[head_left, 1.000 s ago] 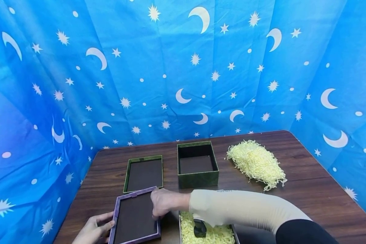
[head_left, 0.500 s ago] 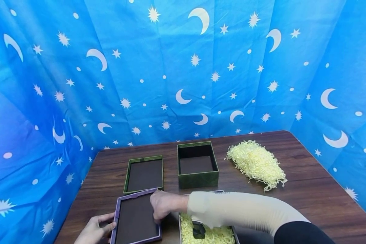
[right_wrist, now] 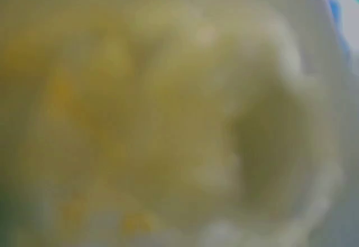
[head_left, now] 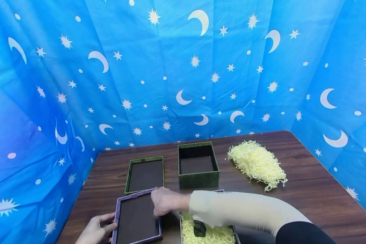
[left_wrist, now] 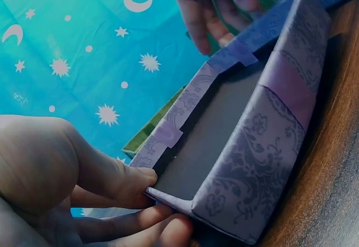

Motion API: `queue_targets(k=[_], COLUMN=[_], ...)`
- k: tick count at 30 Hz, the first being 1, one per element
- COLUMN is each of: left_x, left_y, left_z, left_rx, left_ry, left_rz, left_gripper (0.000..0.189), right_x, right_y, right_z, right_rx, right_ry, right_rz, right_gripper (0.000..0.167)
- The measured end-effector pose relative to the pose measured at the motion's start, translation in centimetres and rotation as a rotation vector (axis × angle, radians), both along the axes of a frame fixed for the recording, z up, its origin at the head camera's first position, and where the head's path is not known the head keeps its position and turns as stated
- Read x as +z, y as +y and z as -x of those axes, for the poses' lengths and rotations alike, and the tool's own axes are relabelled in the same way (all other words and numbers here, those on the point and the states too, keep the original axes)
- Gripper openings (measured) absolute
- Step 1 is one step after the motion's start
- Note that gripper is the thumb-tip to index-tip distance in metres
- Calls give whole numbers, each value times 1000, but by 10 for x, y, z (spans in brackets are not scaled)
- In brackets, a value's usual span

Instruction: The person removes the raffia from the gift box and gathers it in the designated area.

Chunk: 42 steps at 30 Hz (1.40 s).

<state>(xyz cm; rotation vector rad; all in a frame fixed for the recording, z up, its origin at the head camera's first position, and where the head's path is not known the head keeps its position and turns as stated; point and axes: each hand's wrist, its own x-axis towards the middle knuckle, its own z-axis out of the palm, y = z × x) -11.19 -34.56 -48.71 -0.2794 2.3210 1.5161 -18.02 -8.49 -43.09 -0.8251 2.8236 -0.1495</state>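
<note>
A shallow purple patterned box lid (head_left: pixel 137 218) with a dark inside lies open side up at the front left. My left hand (head_left: pixel 96 228) pinches its left edge; in the left wrist view the thumb (left_wrist: pixel 132 182) rests on the rim and the fingers lie outside. Reaching across from the right, my right hand (head_left: pixel 165 203) grips the lid's right rim near the far corner, its fingertips mostly hidden in the head view. Beneath the right forearm stands a box (head_left: pixel 181 230) filled with pale yellow paper shred (head_left: pixel 215 235). The right wrist view is a yellowish blur.
Behind the purple lid lies a green-edged lid (head_left: pixel 144 174). A deep green box (head_left: pixel 199 179) with a dark inside stands to its right. At the back right sits a loose pile of yellow paper shred (head_left: pixel 257 162) on the wooden table (head_left: pixel 311 196). Blue cloth (head_left: pixel 158 67) surrounds the table.
Both hands keep their places on the purple lid, with barely any shift. The head view tilts slightly, and the boxes and shred stay put.
</note>
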Motion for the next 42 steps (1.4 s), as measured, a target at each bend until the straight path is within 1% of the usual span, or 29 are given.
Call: queue_targets(k=[3, 5, 7, 10, 13, 17, 19, 22, 24, 26, 29, 32, 33, 34, 36, 39, 42], left_x=[0, 0, 1, 2, 3, 4, 4, 6, 8, 12, 18, 26, 29, 31, 36, 42, 45], left_y=[1, 2, 3, 3, 4, 6, 7, 9, 11, 14, 18, 23, 25, 26, 31, 39, 47], left_z=[0, 0, 0, 0, 0, -1, -2, -2, -2, -1, 1, 1, 1, 0, 0, 0, 3], left_rx=[5, 4, 8, -1, 0, 27, 39, 44, 47, 60, 42, -2, -12, -15, -17, -15, -21], left_ry=[5, 13, 26, 74, 108, 82, 71, 82, 100, 123, 173, 230, 246, 261, 290, 321, 367], left_rz=[12, 20, 39, 93, 145, 147, 144, 163, 186, 228, 372, 527, 567, 586, 598, 579, 552], left_gripper=[56, 57, 57, 56, 54, 57, 58, 58, 58, 56, 55, 56, 58, 59, 61, 63, 60], right_x=[3, 6, 8, 12, 16, 20, 23, 26, 28, 31, 34, 37, 38, 39, 41, 48, 56], right_y=[1, 2, 5, 9, 13, 20, 24, 29, 33, 38, 45, 53, 55, 58, 65, 76, 87], right_z=[1, 2, 3, 5, 5, 5, 5, 5, 6, 7, 9, 10, 11, 11, 12, 13, 14], right_rx=[-32, -49, -53, -36, -13, -4, -8, -8, 7, 28, 55, 67, 69, 68, 72, 64, 51], right_ry=[-7, -25, -33, -33, -37, -104, -141, -157, -143, -133, -144, -161, -162, -165, -161, -171, -180], right_rz=[36, 65, 97, 136, 159, 195, 217, 257, 283, 313, 352, 378, 390, 401, 424, 473, 528], right_gripper=[56, 60, 58, 54, 56, 66, 69, 70, 68, 67, 64, 63, 64, 64, 64, 64, 62])
